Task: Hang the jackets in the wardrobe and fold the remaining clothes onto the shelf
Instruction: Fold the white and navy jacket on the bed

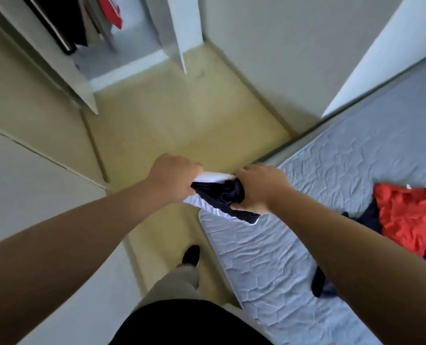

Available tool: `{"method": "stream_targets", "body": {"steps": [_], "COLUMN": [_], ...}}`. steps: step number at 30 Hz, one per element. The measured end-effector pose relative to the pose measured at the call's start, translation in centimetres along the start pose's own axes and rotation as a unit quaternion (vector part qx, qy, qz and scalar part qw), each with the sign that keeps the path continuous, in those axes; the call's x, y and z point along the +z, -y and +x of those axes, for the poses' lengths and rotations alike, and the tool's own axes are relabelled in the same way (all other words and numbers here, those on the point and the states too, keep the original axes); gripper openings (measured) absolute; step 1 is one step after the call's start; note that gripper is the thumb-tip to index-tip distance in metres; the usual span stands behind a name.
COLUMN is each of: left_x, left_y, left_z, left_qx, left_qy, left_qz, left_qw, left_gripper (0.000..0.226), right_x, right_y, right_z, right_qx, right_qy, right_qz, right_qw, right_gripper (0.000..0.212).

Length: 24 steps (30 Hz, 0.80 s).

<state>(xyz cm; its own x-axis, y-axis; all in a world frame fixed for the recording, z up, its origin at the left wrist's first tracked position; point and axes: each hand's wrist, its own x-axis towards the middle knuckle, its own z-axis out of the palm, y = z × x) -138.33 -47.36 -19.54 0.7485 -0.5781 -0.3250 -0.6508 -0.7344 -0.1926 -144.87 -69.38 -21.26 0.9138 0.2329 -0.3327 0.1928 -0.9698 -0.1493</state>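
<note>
Head view. Two grips hold one garment in the air, above the near edge of the bed and the yellowish floor. The garment is dark navy cloth, bunched and creased, with a smooth white panel showing along its upper and lower edges. The left grip is curled round the garment's left end, knuckles up; the right grip is curled round its right end, with navy cloth gathered against the palm. The two grips lie near each other, the cloth short between them.

The bed carries one pale blue-grey mattress cover with a quilted, wrinkled surface. On it, at the right, lies one crumpled red garment, touching dark navy cloth; a further dark piece lies apart beside the right forearm. How many garments the dark pieces make cannot be told.

The wardrobe, upper left, has flat white panels and stands open; inside hang one red item and blurred dark ones. One dark foot stands on the floor.
</note>
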Motion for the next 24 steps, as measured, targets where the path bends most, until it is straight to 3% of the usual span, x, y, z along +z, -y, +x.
{"method": "stream_targets", "body": {"steps": [5,9,15,24], "left_x": [-3.2,-4.4,-6.9,-12.9], "left_y": [12.8,24.0,39.9,59.6], "left_z": [-4.4,-4.9,-1.8,6.3], "left_qx": [-0.076,-0.092,-0.109,-0.175], "left_qy": [-0.047,-0.067,-0.090,-0.172], "left_qz": [-0.032,-0.028,-0.033,-0.031], "left_qw": [0.996,0.993,0.989,0.969], "left_gripper": [0.024,0.027,0.031,0.032], "right_x": [-11.3,-17.6,-25.4,-39.2], "right_y": [8.2,14.1,21.4,26.0], "right_z": [8.4,16.7,29.5,47.5], "right_qx": [-0.109,-0.145,-0.172,-0.233], "right_qy": [-0.021,-0.035,-0.052,-0.128], "right_qz": [-0.080,-0.098,-0.111,-0.158], "right_qw": [0.991,0.984,0.977,0.951], "right_gripper": [0.052,0.050,0.044,0.046]}}
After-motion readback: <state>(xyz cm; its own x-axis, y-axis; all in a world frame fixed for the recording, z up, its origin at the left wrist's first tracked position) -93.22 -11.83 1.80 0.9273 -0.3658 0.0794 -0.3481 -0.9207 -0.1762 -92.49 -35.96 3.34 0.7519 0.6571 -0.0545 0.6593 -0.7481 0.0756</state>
